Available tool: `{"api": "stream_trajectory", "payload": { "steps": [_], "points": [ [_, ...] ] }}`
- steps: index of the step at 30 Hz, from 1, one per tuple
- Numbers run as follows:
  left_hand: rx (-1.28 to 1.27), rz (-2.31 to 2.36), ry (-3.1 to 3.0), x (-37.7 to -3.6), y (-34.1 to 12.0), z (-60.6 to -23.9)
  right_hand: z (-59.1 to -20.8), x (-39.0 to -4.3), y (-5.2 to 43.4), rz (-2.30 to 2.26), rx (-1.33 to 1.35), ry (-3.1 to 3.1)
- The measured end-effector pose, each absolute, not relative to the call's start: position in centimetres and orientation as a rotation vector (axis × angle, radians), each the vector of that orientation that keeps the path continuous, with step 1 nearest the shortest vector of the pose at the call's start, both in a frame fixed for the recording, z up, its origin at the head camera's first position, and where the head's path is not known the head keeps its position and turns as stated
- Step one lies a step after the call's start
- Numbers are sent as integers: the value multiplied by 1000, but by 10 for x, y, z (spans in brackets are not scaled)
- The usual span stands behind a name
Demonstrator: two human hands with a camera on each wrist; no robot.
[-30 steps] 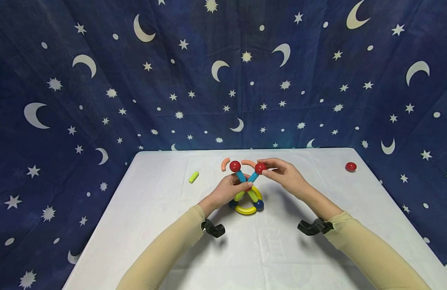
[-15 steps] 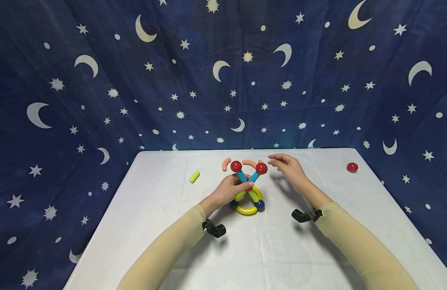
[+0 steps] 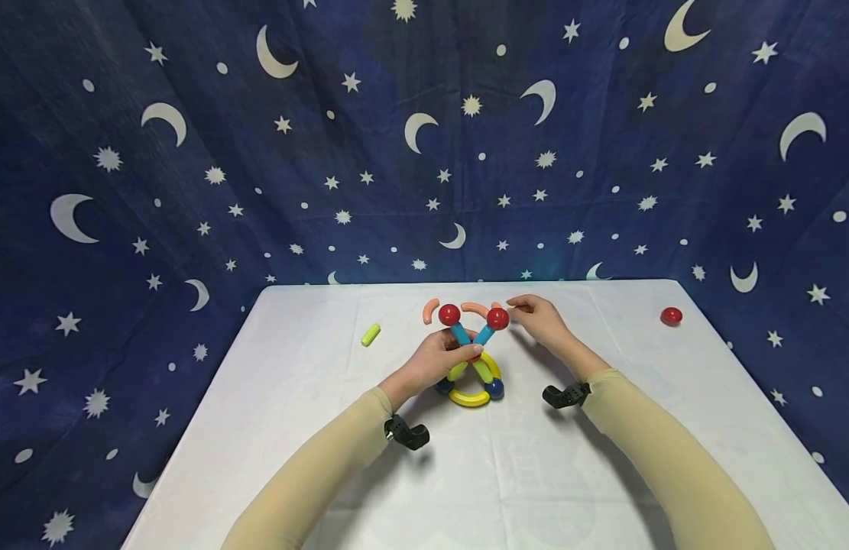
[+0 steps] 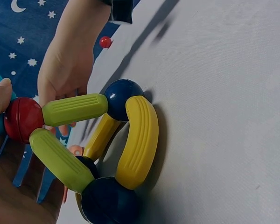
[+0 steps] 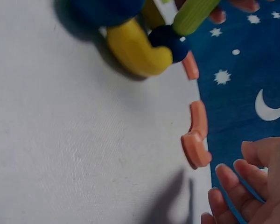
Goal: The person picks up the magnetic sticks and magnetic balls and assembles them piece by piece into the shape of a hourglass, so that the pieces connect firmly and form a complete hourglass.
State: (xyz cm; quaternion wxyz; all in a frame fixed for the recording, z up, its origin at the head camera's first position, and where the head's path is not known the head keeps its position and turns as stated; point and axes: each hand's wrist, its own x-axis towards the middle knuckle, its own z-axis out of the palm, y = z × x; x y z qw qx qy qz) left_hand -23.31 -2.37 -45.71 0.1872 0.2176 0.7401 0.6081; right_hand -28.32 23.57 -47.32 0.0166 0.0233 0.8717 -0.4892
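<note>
White table (image 3: 314, 428) in front of a navy moon-and-star backdrop (image 3: 190, 153), and on it the person's left hand (image 3: 434, 363) grips the middle of a colourful magnetic rod-and-ball build (image 3: 474, 359), fingers curled round where the blue and green rods cross. Right hand (image 3: 542, 319) sits just right of the build's top red ball (image 3: 497, 318), fingers relaxed and holding nothing, close to an orange curved piece (image 5: 196, 140). Further from the build, a lime rod (image 3: 368, 334) lies off to its left and a loose red ball (image 3: 671, 315) well to its right.
</note>
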Motion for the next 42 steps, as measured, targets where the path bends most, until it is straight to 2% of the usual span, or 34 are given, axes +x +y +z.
{"api": "stream_trajectory", "payload": {
  "steps": [16,42],
  "points": [
    [612,1715,2084,-231,-24,-456,-486,-305,227,-1230,276,2811],
    [562,1713,2085,-230,-24,-456,-488,-309,218,-1073,341,2879]
  ]
}}
